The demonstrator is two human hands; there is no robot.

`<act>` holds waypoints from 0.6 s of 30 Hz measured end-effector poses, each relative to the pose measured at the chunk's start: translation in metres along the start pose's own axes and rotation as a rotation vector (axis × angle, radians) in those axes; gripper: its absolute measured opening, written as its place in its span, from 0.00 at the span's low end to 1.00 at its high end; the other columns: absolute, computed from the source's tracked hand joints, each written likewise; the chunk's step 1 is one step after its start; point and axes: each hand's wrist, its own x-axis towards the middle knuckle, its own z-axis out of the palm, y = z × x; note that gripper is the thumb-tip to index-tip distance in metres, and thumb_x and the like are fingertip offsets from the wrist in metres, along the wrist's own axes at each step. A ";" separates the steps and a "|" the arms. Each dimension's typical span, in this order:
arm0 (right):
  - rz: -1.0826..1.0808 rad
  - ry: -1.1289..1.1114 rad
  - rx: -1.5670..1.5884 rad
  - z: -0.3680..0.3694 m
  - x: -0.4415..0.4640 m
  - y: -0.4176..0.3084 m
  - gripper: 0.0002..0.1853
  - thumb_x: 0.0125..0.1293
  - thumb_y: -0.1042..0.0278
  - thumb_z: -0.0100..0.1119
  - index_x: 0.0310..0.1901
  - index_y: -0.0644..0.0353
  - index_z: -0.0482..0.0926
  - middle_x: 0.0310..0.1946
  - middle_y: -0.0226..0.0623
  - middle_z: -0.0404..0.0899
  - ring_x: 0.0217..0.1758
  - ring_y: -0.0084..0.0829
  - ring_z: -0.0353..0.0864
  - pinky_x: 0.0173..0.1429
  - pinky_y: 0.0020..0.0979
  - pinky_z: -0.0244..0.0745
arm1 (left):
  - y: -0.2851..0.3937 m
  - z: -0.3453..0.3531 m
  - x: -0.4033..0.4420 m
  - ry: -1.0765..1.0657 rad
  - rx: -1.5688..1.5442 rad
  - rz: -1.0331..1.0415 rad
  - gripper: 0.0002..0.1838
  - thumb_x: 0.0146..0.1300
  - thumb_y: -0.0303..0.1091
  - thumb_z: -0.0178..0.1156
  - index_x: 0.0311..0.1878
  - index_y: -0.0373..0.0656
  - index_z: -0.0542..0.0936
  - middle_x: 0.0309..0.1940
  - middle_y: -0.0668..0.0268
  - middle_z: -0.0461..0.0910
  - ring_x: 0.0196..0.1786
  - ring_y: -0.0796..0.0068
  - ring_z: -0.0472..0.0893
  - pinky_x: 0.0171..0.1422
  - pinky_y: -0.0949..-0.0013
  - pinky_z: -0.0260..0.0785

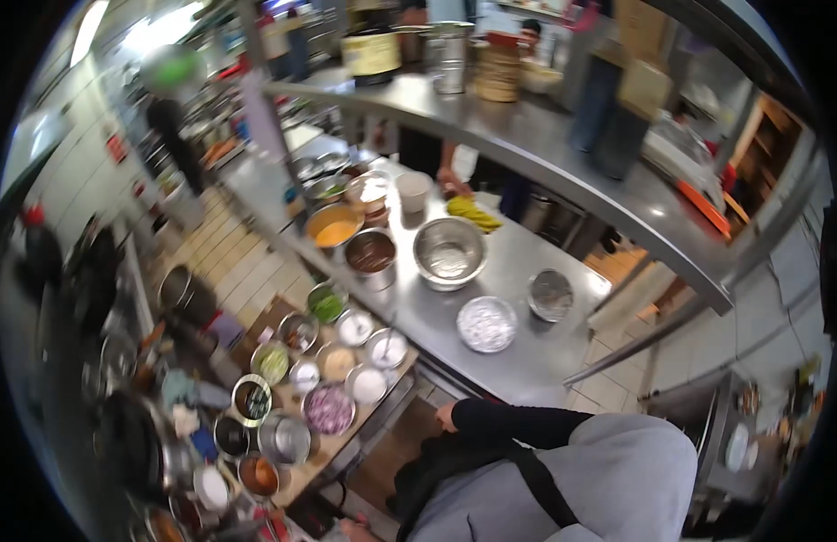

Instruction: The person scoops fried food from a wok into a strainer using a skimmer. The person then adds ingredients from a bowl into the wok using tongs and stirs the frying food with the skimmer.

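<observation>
My right hand (pixel 447 415) shows at the end of a dark sleeve, close to my black apron and below the steel table's edge. It is small and blurred, and its fingers cannot be made out. My left hand (pixel 357 531) is partly cut off by the bottom edge, near the front of the wooden board (pixel 296 486); whether it holds anything is unclear. On the board, the nearest containers are a bowl of chopped red onion (pixel 329 409), a steel pot (pixel 285 438) and a pot with orange-red contents (pixel 258 475).
A steel table (pixel 563 348) bears a large steel bowl (pixel 450 253), a bowl of white contents (pixel 486 324) and a pot of brown sauce (pixel 371 253). Across it, another person's hand (pixel 451 183) is by a yellow cloth (pixel 473 213). A steel shelf (pixel 527 135) hangs above.
</observation>
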 end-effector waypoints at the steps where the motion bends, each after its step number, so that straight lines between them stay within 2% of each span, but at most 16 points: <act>1: 0.005 0.073 -0.048 -0.018 -0.010 -0.019 0.21 0.60 0.58 0.66 0.53 0.58 0.83 0.48 0.48 0.86 0.54 0.50 0.84 0.59 0.46 0.79 | -0.001 -0.030 0.002 0.037 -0.092 0.030 0.14 0.69 0.39 0.58 0.43 0.35 0.78 0.32 0.58 0.81 0.32 0.67 0.81 0.31 0.67 0.77; 4: -0.101 0.146 -0.116 -0.033 -0.002 -0.063 0.17 0.56 0.62 0.65 0.46 0.60 0.86 0.44 0.50 0.86 0.52 0.51 0.85 0.56 0.46 0.80 | -0.011 -0.112 0.017 0.064 -0.401 0.189 0.14 0.69 0.40 0.61 0.40 0.35 0.79 0.31 0.60 0.81 0.33 0.73 0.79 0.33 0.69 0.76; 6: -0.190 0.092 -0.230 -0.041 0.009 -0.091 0.18 0.56 0.60 0.64 0.46 0.61 0.85 0.45 0.51 0.86 0.52 0.52 0.84 0.57 0.47 0.80 | -0.021 -0.160 0.028 -0.068 -0.691 0.441 0.15 0.68 0.40 0.63 0.39 0.34 0.80 0.30 0.62 0.81 0.33 0.78 0.78 0.35 0.71 0.75; 7: -0.261 0.048 -0.308 -0.039 0.022 -0.106 0.19 0.56 0.59 0.64 0.46 0.62 0.85 0.45 0.52 0.86 0.53 0.52 0.84 0.57 0.47 0.79 | -0.033 -0.163 0.034 -0.109 -0.940 0.221 0.15 0.70 0.40 0.58 0.44 0.34 0.77 0.34 0.58 0.80 0.38 0.66 0.79 0.43 0.62 0.77; 8: -0.288 -0.023 -0.366 -0.036 0.034 -0.123 0.22 0.57 0.56 0.64 0.50 0.59 0.85 0.45 0.52 0.86 0.52 0.52 0.84 0.57 0.46 0.79 | -0.039 -0.157 0.019 -0.095 -1.205 -0.008 0.17 0.71 0.40 0.53 0.50 0.33 0.74 0.37 0.54 0.79 0.44 0.55 0.81 0.52 0.52 0.80; 9: -0.321 -0.092 -0.440 -0.036 0.046 -0.140 0.24 0.58 0.54 0.64 0.55 0.57 0.84 0.44 0.51 0.86 0.52 0.52 0.84 0.57 0.45 0.79 | -0.040 -0.142 0.020 0.057 -1.227 -0.056 0.20 0.72 0.43 0.55 0.52 0.32 0.73 0.42 0.53 0.78 0.47 0.53 0.80 0.53 0.51 0.79; 10: -0.410 -0.033 -0.401 -0.031 0.052 -0.152 0.25 0.58 0.54 0.64 0.55 0.57 0.84 0.43 0.51 0.86 0.50 0.52 0.85 0.55 0.45 0.79 | -0.038 -0.130 0.008 0.081 -1.231 -0.059 0.21 0.71 0.44 0.58 0.55 0.35 0.73 0.50 0.51 0.75 0.49 0.52 0.78 0.54 0.50 0.79; 11: -0.492 0.011 -0.351 -0.029 0.053 -0.165 0.26 0.57 0.53 0.64 0.55 0.57 0.84 0.42 0.52 0.86 0.49 0.52 0.85 0.54 0.45 0.80 | -0.043 -0.123 0.010 0.120 -1.288 -0.088 0.20 0.70 0.42 0.60 0.60 0.42 0.73 0.57 0.53 0.72 0.53 0.52 0.75 0.53 0.49 0.78; 12: -0.489 -0.048 -0.379 -0.031 0.050 -0.191 0.26 0.59 0.54 0.63 0.56 0.59 0.83 0.45 0.53 0.85 0.52 0.52 0.84 0.58 0.44 0.78 | -0.039 -0.119 0.000 0.201 -1.276 -0.064 0.18 0.70 0.40 0.60 0.60 0.52 0.74 0.58 0.60 0.71 0.55 0.53 0.72 0.53 0.49 0.77; 13: -0.475 -0.098 -0.407 -0.032 0.050 -0.215 0.26 0.60 0.55 0.62 0.58 0.60 0.82 0.49 0.54 0.84 0.55 0.51 0.83 0.62 0.43 0.77 | -0.038 -0.118 -0.005 0.276 -1.337 -0.090 0.18 0.68 0.38 0.62 0.59 0.52 0.75 0.58 0.62 0.71 0.56 0.54 0.71 0.52 0.50 0.77; 14: -0.473 -0.154 -0.421 -0.026 0.057 -0.231 0.26 0.61 0.55 0.63 0.58 0.60 0.82 0.47 0.53 0.85 0.53 0.50 0.84 0.61 0.43 0.78 | -0.036 -0.118 -0.005 0.332 -1.387 -0.123 0.18 0.66 0.36 0.64 0.58 0.53 0.75 0.58 0.64 0.70 0.58 0.54 0.70 0.52 0.51 0.76; 16: -0.558 -0.184 -0.491 -0.010 0.062 -0.264 0.26 0.61 0.56 0.63 0.59 0.60 0.82 0.45 0.52 0.86 0.52 0.49 0.85 0.60 0.42 0.78 | -0.029 -0.123 -0.003 0.494 -1.395 -0.048 0.21 0.65 0.35 0.66 0.60 0.53 0.74 0.54 0.66 0.73 0.56 0.62 0.72 0.55 0.52 0.75; 18: -0.607 -0.212 -0.524 -0.008 0.065 -0.287 0.25 0.62 0.58 0.64 0.59 0.60 0.81 0.42 0.50 0.87 0.50 0.48 0.86 0.59 0.41 0.79 | -0.030 -0.123 -0.024 0.454 -1.323 -0.088 0.24 0.65 0.35 0.66 0.63 0.55 0.73 0.54 0.67 0.74 0.52 0.63 0.74 0.58 0.52 0.72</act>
